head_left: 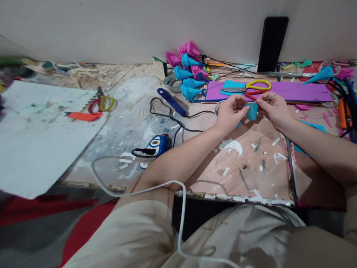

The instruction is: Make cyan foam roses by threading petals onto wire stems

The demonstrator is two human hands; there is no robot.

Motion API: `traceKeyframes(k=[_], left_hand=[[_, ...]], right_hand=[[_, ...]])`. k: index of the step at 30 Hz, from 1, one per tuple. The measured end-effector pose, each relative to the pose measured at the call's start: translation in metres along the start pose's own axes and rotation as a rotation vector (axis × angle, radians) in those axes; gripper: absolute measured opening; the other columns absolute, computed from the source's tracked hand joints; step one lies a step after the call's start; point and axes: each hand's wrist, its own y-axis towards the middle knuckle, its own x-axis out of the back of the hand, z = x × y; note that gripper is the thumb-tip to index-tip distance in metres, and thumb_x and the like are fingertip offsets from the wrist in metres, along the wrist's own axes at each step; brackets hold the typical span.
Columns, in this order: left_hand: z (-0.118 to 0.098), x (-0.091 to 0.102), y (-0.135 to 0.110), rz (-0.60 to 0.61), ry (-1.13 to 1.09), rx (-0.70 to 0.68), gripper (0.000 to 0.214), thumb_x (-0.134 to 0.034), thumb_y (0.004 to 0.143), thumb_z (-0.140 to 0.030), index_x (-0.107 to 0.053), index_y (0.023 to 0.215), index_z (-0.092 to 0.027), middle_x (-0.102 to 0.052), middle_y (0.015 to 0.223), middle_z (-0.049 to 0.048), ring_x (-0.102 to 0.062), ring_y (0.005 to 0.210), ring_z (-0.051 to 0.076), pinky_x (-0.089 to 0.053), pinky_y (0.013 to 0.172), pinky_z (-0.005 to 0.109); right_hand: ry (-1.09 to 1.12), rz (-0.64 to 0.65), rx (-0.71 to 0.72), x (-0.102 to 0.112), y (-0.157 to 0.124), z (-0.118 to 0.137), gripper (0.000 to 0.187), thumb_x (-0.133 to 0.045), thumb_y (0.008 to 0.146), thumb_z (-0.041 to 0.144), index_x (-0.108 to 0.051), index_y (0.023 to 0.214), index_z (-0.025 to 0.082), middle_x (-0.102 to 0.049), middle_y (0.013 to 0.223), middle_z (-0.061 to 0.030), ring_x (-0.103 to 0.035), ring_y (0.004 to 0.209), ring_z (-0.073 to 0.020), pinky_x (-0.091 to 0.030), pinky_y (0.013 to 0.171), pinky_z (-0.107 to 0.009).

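- Head view: the left hand (230, 111) is closed around the left edge of a small teal foam piece (252, 112), thumb and fingers curled on it
- The right hand (272, 108) pinches what looks like a thin wire (264, 98), its tip meeting the piece's top edge
- The piece looks light, soft and easily creased, so it is best pinched gently at the edges, next to the wire
- Just beyond the grip, yellow-handled scissors (252, 86) lie on a purple sheet (301, 92)

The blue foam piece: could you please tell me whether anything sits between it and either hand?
Nothing visible does. The left hand and the right hand both grip the blue foam piece; the yellow-handled scissors lie beyond it on the purple sheet.
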Motion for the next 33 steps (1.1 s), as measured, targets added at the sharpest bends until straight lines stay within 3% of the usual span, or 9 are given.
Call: traceKeyframes(k=[7, 11, 18, 22, 28, 33], left_hand=[[0.000, 0.001, 0.001, -0.029, -0.046, 0.046, 0.025, -0.082, 0.088, -0.025, -0.064, 0.105, -0.021, -0.079, 0.097, 0.0011, -0.080, 0.090, 0.014, -0.064, 0.085, 0.024], [-0.002, 0.001, -0.001, -0.030, -0.032, 0.049, 0.026, -0.081, 0.090, -0.024, -0.062, 0.108, -0.022, -0.079, 0.095, 0.0003, -0.081, 0.089, 0.014, -0.064, 0.083, 0.023], [-0.009, -0.001, -0.005, 0.015, -0.009, 0.026, 0.026, -0.081, 0.093, -0.035, -0.063, 0.106, -0.021, -0.079, 0.094, 0.0007, -0.078, 0.080, 0.013, -0.061, 0.069, 0.022], [-0.009, -0.001, -0.004, -0.004, -0.005, 0.056, 0.025, -0.081, 0.093, -0.037, -0.065, 0.103, -0.021, -0.078, 0.089, -0.0001, -0.076, 0.076, 0.013, -0.056, 0.064, 0.021], [-0.007, 0.000, -0.001, -0.020, -0.086, 0.094, 0.033, -0.078, 0.097, -0.053, -0.064, 0.099, -0.023, -0.076, 0.085, -0.0016, -0.071, 0.066, 0.011, -0.056, 0.061, 0.022], [-0.013, 0.001, -0.001, 0.029, -0.117, 0.108, 0.031, -0.088, 0.089, -0.040, -0.065, 0.093, -0.020, -0.075, 0.082, -0.0016, -0.071, 0.068, 0.011, -0.058, 0.066, 0.022]], right_hand=[[-0.042, -0.001, 0.038, 0.002, 0.001, -0.002, 0.060, -0.099, 0.068, 0.073, -0.067, 0.087, 0.027, -0.073, 0.085, 0.0011, -0.066, 0.072, -0.0156, -0.058, 0.066, -0.030], [-0.039, 0.014, 0.023, 0.001, -0.001, 0.000, 0.057, -0.100, 0.069, 0.068, -0.066, 0.088, 0.027, -0.071, 0.080, 0.0019, -0.065, 0.070, -0.0160, -0.056, 0.063, -0.030], [0.001, 0.031, -0.018, -0.006, -0.008, 0.011, 0.048, -0.106, 0.062, 0.044, -0.068, 0.083, 0.025, -0.076, 0.081, 0.0012, -0.067, 0.069, -0.0156, -0.053, 0.059, -0.028], [-0.003, 0.014, -0.027, -0.006, -0.008, 0.011, 0.044, -0.105, 0.065, 0.042, -0.068, 0.083, 0.026, -0.074, 0.079, 0.0012, -0.066, 0.069, -0.0159, -0.053, 0.059, -0.029], [-0.018, 0.039, -0.020, -0.006, -0.008, 0.008, 0.043, -0.104, 0.066, 0.042, -0.068, 0.083, 0.027, -0.075, 0.078, 0.0014, -0.068, 0.069, -0.0180, -0.054, 0.061, -0.032], [-0.047, 0.033, 0.022, -0.007, -0.009, 0.011, 0.038, -0.103, 0.068, 0.039, -0.070, 0.080, 0.026, -0.073, 0.075, 0.0016, -0.066, 0.068, -0.0160, -0.053, 0.063, -0.031]])
